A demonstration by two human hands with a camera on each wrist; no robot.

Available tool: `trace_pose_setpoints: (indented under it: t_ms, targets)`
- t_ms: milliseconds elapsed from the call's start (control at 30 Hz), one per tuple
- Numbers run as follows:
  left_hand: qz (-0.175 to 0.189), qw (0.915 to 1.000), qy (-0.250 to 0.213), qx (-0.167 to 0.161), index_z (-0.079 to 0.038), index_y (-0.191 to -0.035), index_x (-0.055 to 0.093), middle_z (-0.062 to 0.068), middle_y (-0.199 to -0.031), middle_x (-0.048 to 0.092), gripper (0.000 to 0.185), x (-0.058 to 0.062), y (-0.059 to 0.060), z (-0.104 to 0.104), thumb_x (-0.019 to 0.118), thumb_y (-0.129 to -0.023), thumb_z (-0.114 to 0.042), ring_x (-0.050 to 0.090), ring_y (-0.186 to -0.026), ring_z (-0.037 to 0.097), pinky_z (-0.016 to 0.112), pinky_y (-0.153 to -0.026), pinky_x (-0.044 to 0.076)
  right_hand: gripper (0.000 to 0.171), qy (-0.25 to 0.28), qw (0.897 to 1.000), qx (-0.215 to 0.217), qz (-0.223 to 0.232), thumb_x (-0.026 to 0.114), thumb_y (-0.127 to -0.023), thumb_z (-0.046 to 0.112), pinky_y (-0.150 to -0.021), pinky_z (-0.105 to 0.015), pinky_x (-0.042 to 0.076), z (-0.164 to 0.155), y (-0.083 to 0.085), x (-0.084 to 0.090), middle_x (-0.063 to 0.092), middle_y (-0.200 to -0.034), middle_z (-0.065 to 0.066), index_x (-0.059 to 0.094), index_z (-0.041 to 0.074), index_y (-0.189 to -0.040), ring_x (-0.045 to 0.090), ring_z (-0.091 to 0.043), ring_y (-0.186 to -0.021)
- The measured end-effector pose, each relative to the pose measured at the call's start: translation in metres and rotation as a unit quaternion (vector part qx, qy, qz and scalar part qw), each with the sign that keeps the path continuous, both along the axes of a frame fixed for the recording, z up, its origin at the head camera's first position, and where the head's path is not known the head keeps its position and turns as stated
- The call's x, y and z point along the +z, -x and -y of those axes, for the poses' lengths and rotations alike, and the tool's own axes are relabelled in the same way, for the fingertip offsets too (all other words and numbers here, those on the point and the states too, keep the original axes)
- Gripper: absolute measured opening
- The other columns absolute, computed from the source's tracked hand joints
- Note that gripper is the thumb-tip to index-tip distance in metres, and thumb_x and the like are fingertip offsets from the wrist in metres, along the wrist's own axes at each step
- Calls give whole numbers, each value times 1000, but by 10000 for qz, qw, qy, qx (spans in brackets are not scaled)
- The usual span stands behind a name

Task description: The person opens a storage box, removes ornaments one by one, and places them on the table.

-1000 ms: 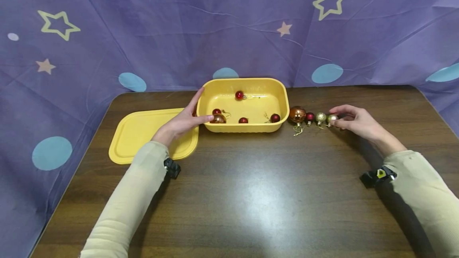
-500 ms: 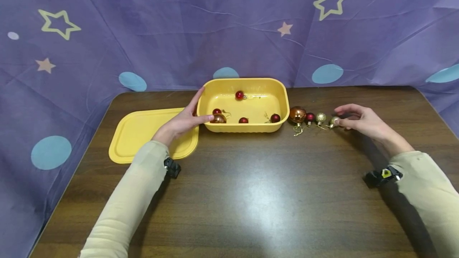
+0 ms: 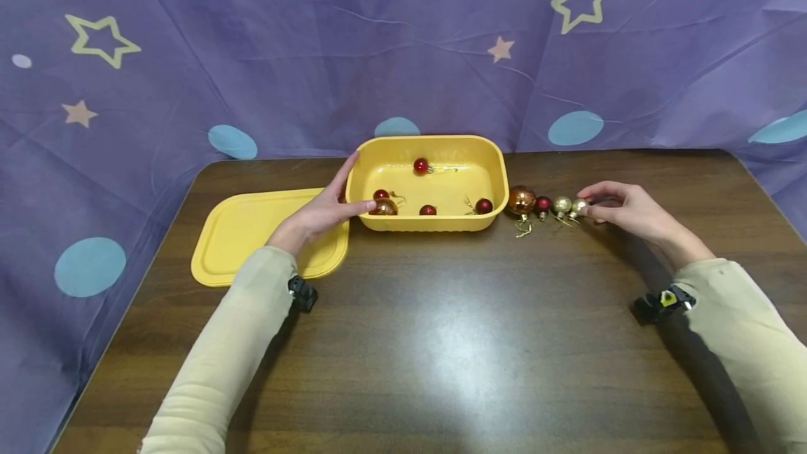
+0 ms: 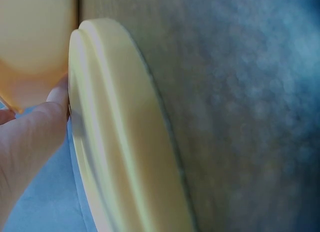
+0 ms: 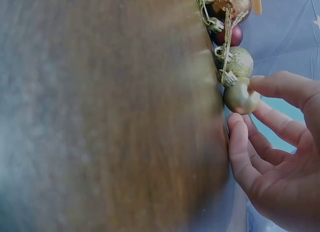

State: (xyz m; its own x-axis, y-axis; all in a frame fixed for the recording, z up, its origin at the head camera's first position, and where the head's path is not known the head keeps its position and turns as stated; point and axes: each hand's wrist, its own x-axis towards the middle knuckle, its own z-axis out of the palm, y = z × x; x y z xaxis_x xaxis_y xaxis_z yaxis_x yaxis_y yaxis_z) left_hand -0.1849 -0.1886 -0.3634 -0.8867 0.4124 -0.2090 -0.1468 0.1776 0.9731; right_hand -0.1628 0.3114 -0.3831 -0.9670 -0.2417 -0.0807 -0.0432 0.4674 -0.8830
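- Right hand [image 3: 624, 210] is lying at the right end of a row of baubles on the brown table [image 3: 441, 342], fingers loosely curled; its forefinger tip is touching the smooth pale gold bauble [image 3: 578, 207], while the thumb is staying just short of it, so whether it is really pinching the ball is hard to tell.
- From the right wrist view that pale gold bauble [image 5: 240, 97] is showing a satin, unglittered skin, with a small metal cap and gold loop pointing toward its neighbour.
- Just beside it, touching or nearly so, a glittery gold bauble [image 3: 562, 205] is sitting, then a small dark red bauble [image 3: 543, 204], then a larger shiny copper bauble [image 3: 522, 200] right against the tub's outer wall, gold thread trailing below it.
- Left hand [image 3: 321, 212] is resting on the left end of the yellow tub [image 3: 498, 160], fingers straight along the wall and the thumb against its near corner, the wrist lying over the yellow lid [image 3: 246, 237].
- Inside the tub, four red baubles and one copper one are lying loose on the floor.
- The lid is lying flat on the table, just left of the tub.
- A purple cloth [image 3: 189, 54] with stars and blue dots is hanging behind the table.
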Motion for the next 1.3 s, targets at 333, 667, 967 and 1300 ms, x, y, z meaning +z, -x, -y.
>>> trace_pose_setpoints:
  t_ms: [333,667,967,1300]
  targets:
    - [-20,10000,35,29,-40,-154,1,-4,-160,-11,96,1,0,0,64,-92,-4,18,-142,24,37,-113,23,31,-13,10000,33,42,64,-89,2,-60,-22,50,-2,-2,1,67,-88,7,56,-8,-118,62,-8,-70]
    - [-33,10000,-20,17,-40,-155,0,-4,-160,-10,96,0,0,-1,63,-92,-2,22,-141,23,36,-112,25,23,3,9981,-486,-371,68,-89,5,-62,-20,50,-6,0,10,68,-89,14,65,5,-112,62,-4,-74]
    - [-21,10000,49,18,-40,-154,1,-4,-160,-11,96,-1,0,0,64,-92,-3,20,-142,23,36,-113,24,27,-106,9954,-380,-871,68,-90,7,-73,-13,48,29,3,30,66,-95,18,62,0,-115,61,2,-88]
    - [-15,9999,105,37,-41,-154,1,-3,-160,-11,95,-2,1,0,64,-93,-5,19,-142,23,36,-113,23,28,382,9938,310,-996,65,-91,6,-77,-18,50,85,8,44,66,-109,-2,61,-4,-117,63,-5,-95]
